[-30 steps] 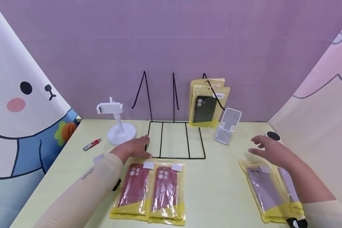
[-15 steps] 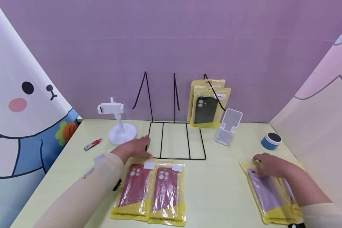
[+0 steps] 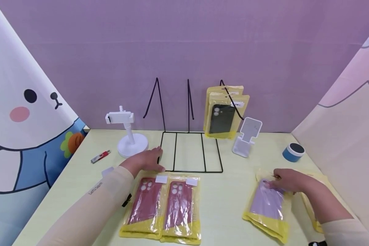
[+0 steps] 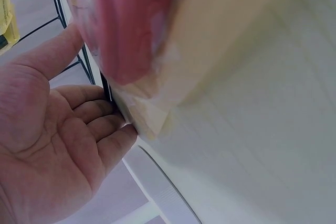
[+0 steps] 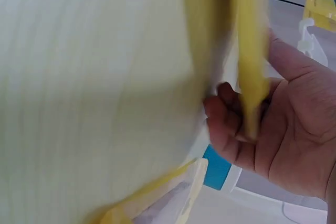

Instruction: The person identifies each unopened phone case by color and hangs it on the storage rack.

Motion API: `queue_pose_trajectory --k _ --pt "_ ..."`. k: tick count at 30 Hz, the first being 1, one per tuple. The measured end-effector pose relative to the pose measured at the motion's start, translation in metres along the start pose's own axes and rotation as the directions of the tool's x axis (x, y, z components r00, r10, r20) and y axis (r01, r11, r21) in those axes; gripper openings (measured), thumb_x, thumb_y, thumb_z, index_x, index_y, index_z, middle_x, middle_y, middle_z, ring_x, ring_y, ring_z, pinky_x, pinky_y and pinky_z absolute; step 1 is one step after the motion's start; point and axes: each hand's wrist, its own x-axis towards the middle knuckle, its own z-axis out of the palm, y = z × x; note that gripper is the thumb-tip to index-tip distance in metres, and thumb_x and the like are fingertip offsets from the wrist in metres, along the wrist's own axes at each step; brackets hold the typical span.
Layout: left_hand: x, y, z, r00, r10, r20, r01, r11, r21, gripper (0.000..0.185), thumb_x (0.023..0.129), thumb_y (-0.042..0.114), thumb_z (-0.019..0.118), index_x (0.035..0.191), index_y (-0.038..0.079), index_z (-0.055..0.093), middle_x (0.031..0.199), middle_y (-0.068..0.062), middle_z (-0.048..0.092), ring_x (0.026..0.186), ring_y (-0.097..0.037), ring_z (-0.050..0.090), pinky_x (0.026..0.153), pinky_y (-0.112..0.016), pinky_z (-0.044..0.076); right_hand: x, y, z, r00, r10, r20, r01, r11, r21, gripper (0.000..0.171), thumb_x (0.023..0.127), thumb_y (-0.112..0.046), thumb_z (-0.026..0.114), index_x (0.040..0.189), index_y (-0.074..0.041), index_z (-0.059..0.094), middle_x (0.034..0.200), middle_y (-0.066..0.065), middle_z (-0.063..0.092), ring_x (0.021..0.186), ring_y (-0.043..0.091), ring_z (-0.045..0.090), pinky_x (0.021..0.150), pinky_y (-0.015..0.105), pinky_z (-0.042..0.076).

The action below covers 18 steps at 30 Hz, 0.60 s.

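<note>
My right hand (image 3: 290, 180) pinches the top of a yellow-edged clear pouch with a lilac phone case (image 3: 267, 201) inside. The pouch hangs tilted, its lower end toward me; in the right wrist view the fingers curl round its blurred yellow edge (image 5: 249, 66). Another such pouch (image 3: 316, 191) lies partly hidden under the right forearm. My left hand (image 3: 146, 160) rests at the front left corner of a black wire rack (image 3: 190, 171), fingertips touching the wire, thumb apart. Two pouched red phone cases (image 3: 146, 201) lie side by side just in front of it.
Pouches with a black phone case (image 3: 222, 118) stand at the rack's right end. A white phone stand (image 3: 132, 143) is left of the rack, a small folding stand (image 3: 247, 136) right of it. A blue tub (image 3: 293, 152) and a red USB stick (image 3: 100, 156) lie farther out.
My right hand has come down onto the lilac phone case pouch, taken hold of its top and lifted it leftward off the other pouch. The left hand has stayed put at the rack.
</note>
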Motion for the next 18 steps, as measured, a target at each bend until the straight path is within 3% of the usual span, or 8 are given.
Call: queue_pose_trajectory --k 5,10,18 --pt "0.001 -0.001 0.0 1.0 0.008 -0.001 -0.008 1.0 0.006 0.091 0.091 0.045 0.067 0.156 0.003 0.02 0.165 -0.016 0.009 0.151 -0.034 0.013 0.122 -0.049 0.018 -0.006 -0.014 -0.009 0.998 -0.058 -0.015 0.059 0.994 0.093 0.044 0.088 -0.047 0.069 0.101 -0.009 0.052 0.084 0.006 0.053 0.065 0.02 0.054 0.05 0.035 0.051" --pt "0.001 -0.001 0.0 1.0 0.012 0.002 -0.012 1.0 0.018 0.091 0.091 0.044 0.067 0.156 0.002 0.021 0.164 -0.017 0.009 0.151 -0.035 0.013 0.122 -0.049 0.018 -0.011 -0.033 -0.023 0.979 -0.176 -0.103 0.184 0.98 0.074 0.037 0.09 -0.042 0.068 0.108 -0.011 0.055 0.083 0.002 0.056 0.067 0.017 0.055 0.053 0.032 0.05" --pt "-0.001 0.0 -0.001 1.0 0.003 0.012 -0.003 1.0 0.024 0.09 0.091 0.045 0.066 0.156 0.003 0.019 0.165 -0.016 0.007 0.151 -0.035 0.012 0.122 -0.049 0.017 -0.024 -0.066 -0.042 0.891 -0.322 -0.319 0.331 0.943 -0.027 0.016 0.093 -0.033 0.067 0.1 -0.02 0.061 0.08 -0.008 0.062 0.07 0.008 0.055 0.061 0.025 0.047"
